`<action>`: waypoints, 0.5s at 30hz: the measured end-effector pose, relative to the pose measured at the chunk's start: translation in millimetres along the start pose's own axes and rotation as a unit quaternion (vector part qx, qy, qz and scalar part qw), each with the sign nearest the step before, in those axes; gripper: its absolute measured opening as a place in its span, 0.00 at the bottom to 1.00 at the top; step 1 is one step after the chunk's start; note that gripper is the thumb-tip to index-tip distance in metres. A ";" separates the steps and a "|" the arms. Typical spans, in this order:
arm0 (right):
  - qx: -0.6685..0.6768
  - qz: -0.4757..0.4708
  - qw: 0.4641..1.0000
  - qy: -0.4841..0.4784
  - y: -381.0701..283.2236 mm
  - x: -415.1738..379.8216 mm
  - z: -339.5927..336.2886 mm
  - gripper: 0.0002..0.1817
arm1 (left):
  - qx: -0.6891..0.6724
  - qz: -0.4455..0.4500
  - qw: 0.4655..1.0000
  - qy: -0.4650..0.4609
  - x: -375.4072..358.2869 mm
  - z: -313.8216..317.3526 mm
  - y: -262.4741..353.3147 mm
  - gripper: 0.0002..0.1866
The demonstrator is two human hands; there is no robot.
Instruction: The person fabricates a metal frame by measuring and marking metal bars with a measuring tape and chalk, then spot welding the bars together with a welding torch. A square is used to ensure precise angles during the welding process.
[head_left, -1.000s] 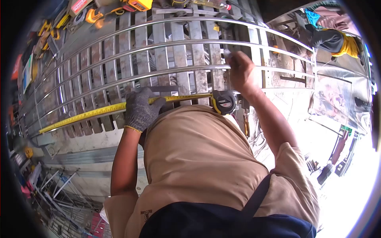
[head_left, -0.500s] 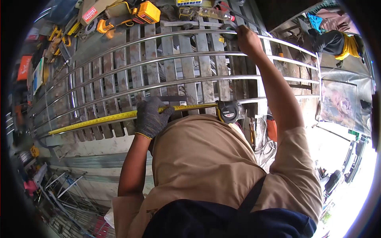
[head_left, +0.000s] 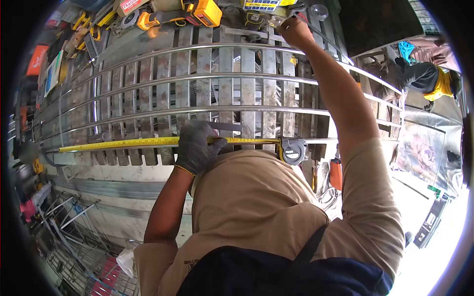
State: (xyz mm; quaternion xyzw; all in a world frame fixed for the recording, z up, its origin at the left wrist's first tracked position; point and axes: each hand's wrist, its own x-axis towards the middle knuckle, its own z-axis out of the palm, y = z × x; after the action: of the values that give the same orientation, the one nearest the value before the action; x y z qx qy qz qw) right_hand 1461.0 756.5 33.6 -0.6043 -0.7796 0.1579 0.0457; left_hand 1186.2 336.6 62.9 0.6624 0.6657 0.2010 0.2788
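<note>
My left hand point(head_left: 199, 147), in a dark knitted glove, is closed around the yellow blade of a tape measure point(head_left: 118, 144). The blade runs along the nearest rail from the far left to the tape's black-and-grey case point(head_left: 293, 150), right against my belly. My bare right hand point(head_left: 296, 33) is stretched past the farthest rail, fingers curled and mostly hidden, over a clear plastic bottle point(head_left: 275, 21). I cannot tell what it holds. Between the hands lies a frame of long, shiny metal tubes point(head_left: 222, 108), slightly bowed in this view, on a slatted metal bench point(head_left: 269, 93).
Along the bench's far side are a yellow-and-black power tool point(head_left: 205, 13), a cardboard box point(head_left: 129, 6) and a blue-yellow box point(head_left: 261, 4). A round clear object point(head_left: 319, 12) is beyond my right hand. A person in yellow and black point(head_left: 432, 81) crouches at far right. Wire racks point(head_left: 89, 241) stand lower left.
My right hand has gone from the farthest rail outward to the bottle. My left hand still grips the tape blade, its case still by my belly. The view has shifted slightly.
</note>
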 end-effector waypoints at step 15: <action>-0.605 -0.239 0.744 -0.156 -4.1 139.5 -4.1 0.15 | 0.010 -0.008 1.000 -0.009 2.1 -2.4 2.0 0.19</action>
State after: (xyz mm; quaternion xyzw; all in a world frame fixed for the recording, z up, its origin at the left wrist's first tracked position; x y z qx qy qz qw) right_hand 1421.3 889.9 22.0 -0.2662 -0.8265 -0.2705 -0.4158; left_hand 1186.3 339.0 65.8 0.6619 0.6703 0.1860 0.2794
